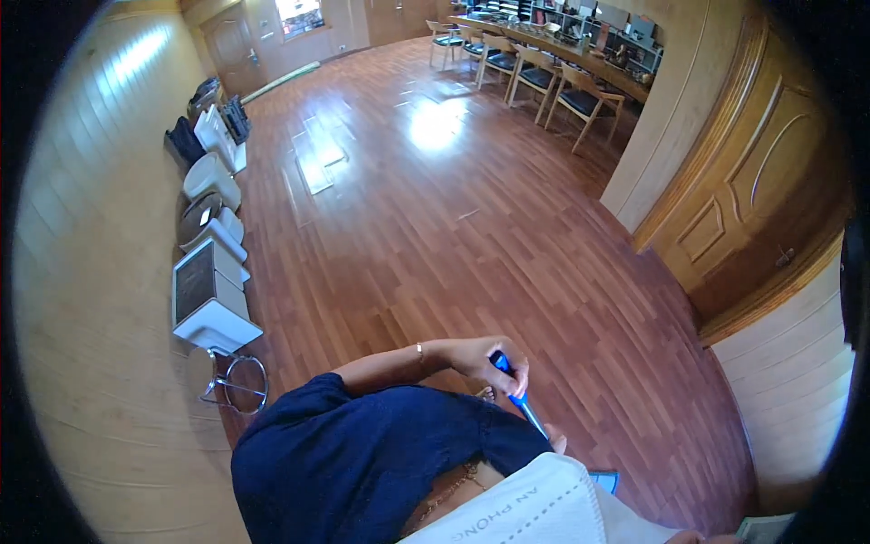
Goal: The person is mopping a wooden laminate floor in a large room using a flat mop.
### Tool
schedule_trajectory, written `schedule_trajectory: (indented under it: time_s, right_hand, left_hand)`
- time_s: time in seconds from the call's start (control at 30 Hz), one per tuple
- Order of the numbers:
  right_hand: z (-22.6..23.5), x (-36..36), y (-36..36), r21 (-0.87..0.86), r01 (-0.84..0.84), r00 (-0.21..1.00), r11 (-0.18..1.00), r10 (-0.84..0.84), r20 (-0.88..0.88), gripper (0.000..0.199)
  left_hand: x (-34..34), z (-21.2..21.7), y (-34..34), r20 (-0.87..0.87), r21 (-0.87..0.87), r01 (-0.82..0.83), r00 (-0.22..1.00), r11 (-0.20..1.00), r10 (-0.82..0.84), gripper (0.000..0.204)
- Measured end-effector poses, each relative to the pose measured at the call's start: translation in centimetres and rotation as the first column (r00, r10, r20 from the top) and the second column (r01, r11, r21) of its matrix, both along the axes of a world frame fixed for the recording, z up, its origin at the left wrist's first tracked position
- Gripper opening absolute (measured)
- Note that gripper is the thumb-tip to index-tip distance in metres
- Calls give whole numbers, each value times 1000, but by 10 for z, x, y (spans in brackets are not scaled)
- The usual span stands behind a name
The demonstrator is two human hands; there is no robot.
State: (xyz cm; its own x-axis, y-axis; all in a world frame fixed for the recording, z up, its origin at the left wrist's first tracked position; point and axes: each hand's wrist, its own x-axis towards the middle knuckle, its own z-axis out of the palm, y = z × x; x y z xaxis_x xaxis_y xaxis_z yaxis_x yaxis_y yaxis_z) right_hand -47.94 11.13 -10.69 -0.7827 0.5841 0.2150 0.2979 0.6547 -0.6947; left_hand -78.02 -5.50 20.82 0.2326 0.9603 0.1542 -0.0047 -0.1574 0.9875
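The blue-gripped pole (532, 418) is slanting down and to the right from the left hand (489, 359), whose fingers (519, 374) are curling round its upper end and pinching the dark blue grip. The slim shaft is probably handling as a light, stiff rod; its smooth surface may be slipping under damp skin, so the grip is offering the surer hold. The right hand (558, 442) is sitting lower, beside the shaft; a white cloth (553, 480) is covering part of it, so whether its fingers are closing on the shaft cannot be told. Below and right of these fingers, a blue-edged piece (605, 479) is showing past the cloth; its link to the pole is remaining unclear. Leftward of the left fingers, a bracelet (420, 352) is circling the wrist and a dark blue garment (372, 435) is covering the upper arm. Farther left, a metal ring stand (246, 361) is standing on the wood-plank floor (435, 263); well beyond the fingers, chairs (584, 100) are lining a long table (566, 49).
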Motion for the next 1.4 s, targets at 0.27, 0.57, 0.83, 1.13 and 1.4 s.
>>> schedule_trajectory:
  time_s: [0.27, 0.57, 0.83, 1.13, 1.4]
  right_hand:
    - [49, -97, -42, -328, -394, 890, 858, 445, 95, 17]
    - [128, -210, -103, 97, -802, 578, 590, 806, -124, 24]
    - [114, -227, -118, -123, -849, 512, 514, 858, 48, 28]
    - [100, -179, -56, 7, -773, 633, 634, 773, -43, 32]
    - [85, -68, 46, -26, -515, 852, 857, 515, 98, 34]
  left_hand:
    - [-3, 72, -110, 75, 283, -254, 967, 925, 242, 18]
    - [48, 103, -199, -113, 589, -462, 766, 664, 633, 20]
    - [75, 87, -220, -329, 581, -350, 725, 735, 605, 21]
    - [91, 75, -149, -224, 605, -307, 820, 735, 526, 17]
    - [142, 47, -51, -55, 468, -339, 910, 816, 410, 15]
